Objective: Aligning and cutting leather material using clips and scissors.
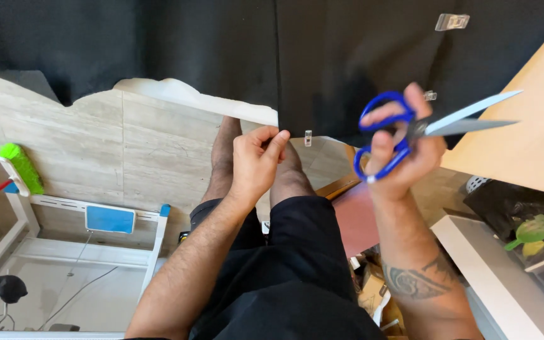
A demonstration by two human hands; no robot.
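Head view, looking down over the lap.

Large black fabric sheet (177,44) across the whole upper part of the frame, lower edge cut in a wavy line at upper left and centre, pale underside showing along that edge.

Left hand (256,160) at centre of frame, thumb and fingertips pinched on the cut edge of the fabric just where the pale strip ends.

Right hand (401,148) right of centre, raised, clenched through the loops of blue-handled scissors with long steel blades (423,129). Thumb in upper loop, fingers in lower. Blades slightly parted, pointing toward upper right, tips in front of the fabric and the tan board; touching or not, cannot tell. Scissors well apart from the left hand's pinch.

Small clear plastic clips (452,21) on the fabric at upper right, another at centre near the lower edge.

Tan wooden board (536,145) along the right edge.

Black shorts and bare legs at lower centre, over pale stone-tile floor (121,151).

Green-bristled broom with red handle (17,169) at left edge. White frame with blue panel (109,219) at lower left.
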